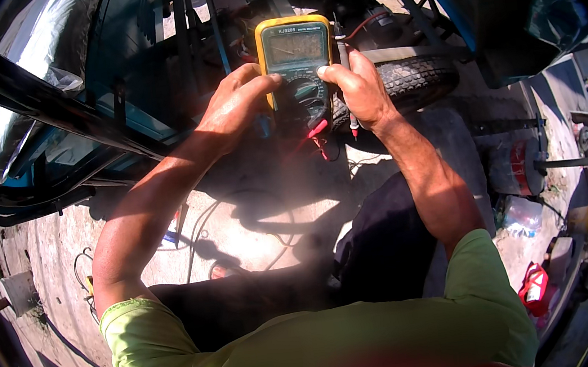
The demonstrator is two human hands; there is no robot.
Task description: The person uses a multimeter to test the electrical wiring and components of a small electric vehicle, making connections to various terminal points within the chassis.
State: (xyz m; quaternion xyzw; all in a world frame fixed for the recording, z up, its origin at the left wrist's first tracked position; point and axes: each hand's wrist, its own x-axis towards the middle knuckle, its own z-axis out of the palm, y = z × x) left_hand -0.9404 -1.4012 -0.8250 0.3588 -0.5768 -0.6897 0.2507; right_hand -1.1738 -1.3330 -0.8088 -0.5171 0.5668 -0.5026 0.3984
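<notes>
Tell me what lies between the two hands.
In the head view, a yellow-edged multimeter lies between the left hand and the right hand, held from both sides; a slim probe shows beside the right hand.

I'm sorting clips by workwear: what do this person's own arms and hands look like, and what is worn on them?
The left hand and right hand are without gloves, and no watch or bracelet shows. Short, plain yellow-green sleeves leave both forearms bare.

1 red-and-white item [535, 289] and clear plastic [521, 218] lie at right.
</notes>
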